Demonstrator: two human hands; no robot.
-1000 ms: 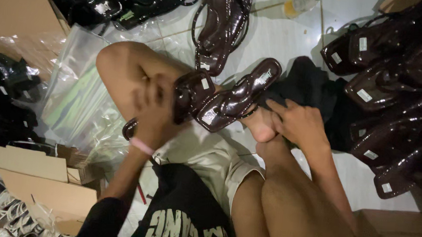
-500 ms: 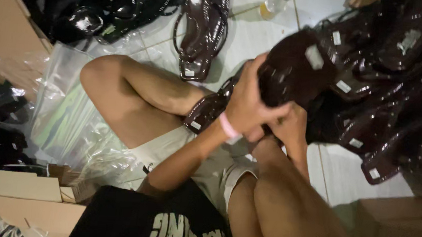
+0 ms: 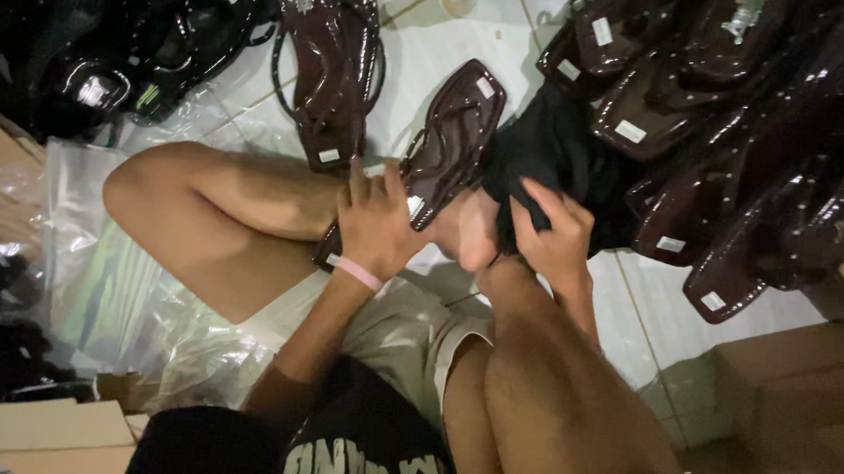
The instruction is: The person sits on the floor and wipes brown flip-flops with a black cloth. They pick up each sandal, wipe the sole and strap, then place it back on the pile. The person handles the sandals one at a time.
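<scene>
White tiled floor [image 3: 456, 59], glossy sandals heaped upper right. A glossy dark-brown flat strappy sandal [image 3: 449, 144] at frame centre is gripped at the heel by the left hand [image 3: 375, 225]; likely light, flexible, slick. A black cloth [image 3: 539, 156] is clutched by the right hand [image 3: 552, 239].

The dark brown sandal [image 3: 450, 134] looks like glossy patent plastic — so do the heaped sandals [image 3: 752, 123]. The cloth [image 3: 549, 157] is matt black fabric. Clear plastic bags [image 3: 116, 293] crinkle and shine; cardboard boxes [image 3: 801, 397] are dull — floor tiles [image 3: 436, 58] smooth.
</scene>
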